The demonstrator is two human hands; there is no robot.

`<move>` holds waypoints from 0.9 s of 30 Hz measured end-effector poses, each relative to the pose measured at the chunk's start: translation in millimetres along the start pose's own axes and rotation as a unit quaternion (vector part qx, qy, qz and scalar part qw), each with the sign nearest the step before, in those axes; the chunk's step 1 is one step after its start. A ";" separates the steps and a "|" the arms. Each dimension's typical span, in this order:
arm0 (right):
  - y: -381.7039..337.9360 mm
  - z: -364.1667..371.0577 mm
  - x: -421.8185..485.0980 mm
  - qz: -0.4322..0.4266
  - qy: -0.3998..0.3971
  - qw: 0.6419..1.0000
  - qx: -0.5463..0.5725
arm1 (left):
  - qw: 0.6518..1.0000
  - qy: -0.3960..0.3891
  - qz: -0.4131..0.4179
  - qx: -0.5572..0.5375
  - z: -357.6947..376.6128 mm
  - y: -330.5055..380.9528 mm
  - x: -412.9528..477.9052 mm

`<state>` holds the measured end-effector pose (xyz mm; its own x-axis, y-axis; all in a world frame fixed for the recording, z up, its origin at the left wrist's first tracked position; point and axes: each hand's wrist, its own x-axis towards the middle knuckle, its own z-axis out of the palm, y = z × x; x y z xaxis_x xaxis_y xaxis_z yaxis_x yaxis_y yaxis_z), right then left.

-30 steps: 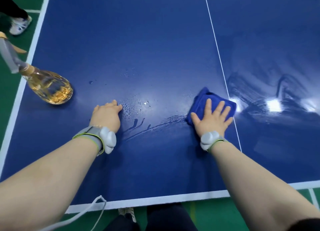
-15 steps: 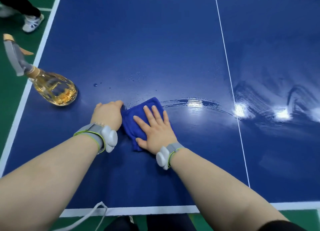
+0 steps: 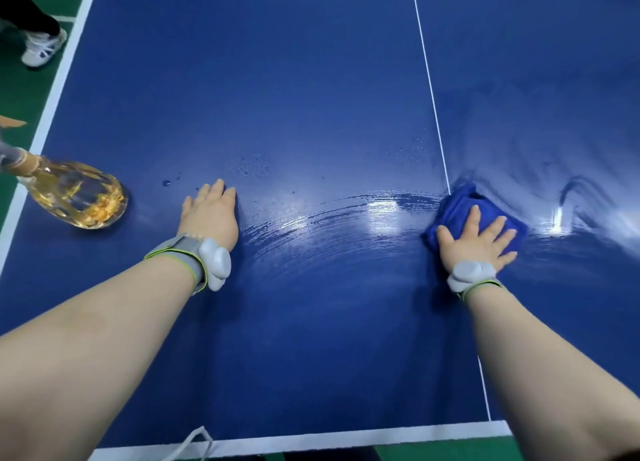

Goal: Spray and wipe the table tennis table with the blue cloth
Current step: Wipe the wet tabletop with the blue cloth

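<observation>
The blue table tennis table [image 3: 277, 79] fills the view, with a white centre line running down its right half. My right hand [image 3: 476, 240] presses flat, fingers spread, on the crumpled blue cloth [image 3: 457, 207] just right of that line. A wet curved streak shines between my two hands. My left hand [image 3: 211, 214] rests on the table at the left, fingers mostly straight, holding nothing. A clear spray bottle [image 3: 79, 197] of yellow liquid stands near the table's left edge, left of my left hand; its grey trigger head is cut off by the frame.
Small droplets dot the surface beyond my left hand. Another person's leg and white shoe [image 3: 41, 46] stand on the green floor past the left edge. The white near edge [image 3: 311, 440] runs along the bottom, with a white cord hanging over it.
My right hand has swept the cloth from beside my left hand rightward across the centre line, leaving a wet arc. My left hand stayed in place.
</observation>
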<state>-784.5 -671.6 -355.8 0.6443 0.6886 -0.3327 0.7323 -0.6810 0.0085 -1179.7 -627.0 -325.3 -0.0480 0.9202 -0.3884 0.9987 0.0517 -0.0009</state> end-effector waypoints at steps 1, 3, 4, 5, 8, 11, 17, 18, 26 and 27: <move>-8.1 -0.6 1.5 0.005 -0.001 1.000 0.001 | 1.000 -0.014 0.003 0.010 -2.2 1.3 4.3; -26.9 0.0 1.1 -0.006 0.000 1.000 -0.007 | 0.999 -0.024 0.012 0.035 -6.8 2.7 9.0; -38.6 1.3 -1.1 -0.027 0.003 1.000 -0.016 | 0.998 -0.027 0.015 0.046 -9.1 3.0 9.9; -50.9 2.6 -6.9 -0.057 0.008 0.998 -0.029 | 0.998 -0.031 0.017 0.054 -10.1 3.3 8.7; -108.7 11.2 -33.3 -0.194 0.019 0.979 -0.057 | 0.996 -0.052 0.014 0.076 -12.0 1.9 11.4; -168.3 28.5 -80.4 -0.359 -0.003 0.931 -0.065 | 0.994 -0.066 0.011 0.082 -14.2 -0.6 13.6; -203.2 50.7 -130.7 -0.545 -0.046 0.830 -0.113 | 0.995 -0.053 0.001 0.082 -16.4 -4.9 17.7; -201.9 49.3 -125.4 -0.552 -0.047 0.826 -0.105 | 0.996 -0.039 0.000 0.075 -18.3 -5.6 17.8; -155.5 15.4 -29.5 -0.387 0.015 0.921 -0.051 | 0.999 0.038 -0.004 -0.012 -30.6 -6.3 34.8; -141.1 9.5 -11.5 -0.343 0.021 0.938 -0.046 | 0.999 0.047 -0.001 -0.014 -28.7 -6.3 38.3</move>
<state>-897.4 -585.8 -362.1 0.0210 0.9676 -0.2517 0.9924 -0.0507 -0.1122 -1188.4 -580.9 -313.7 -0.0524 0.9522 -0.3010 0.9977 0.0629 0.0252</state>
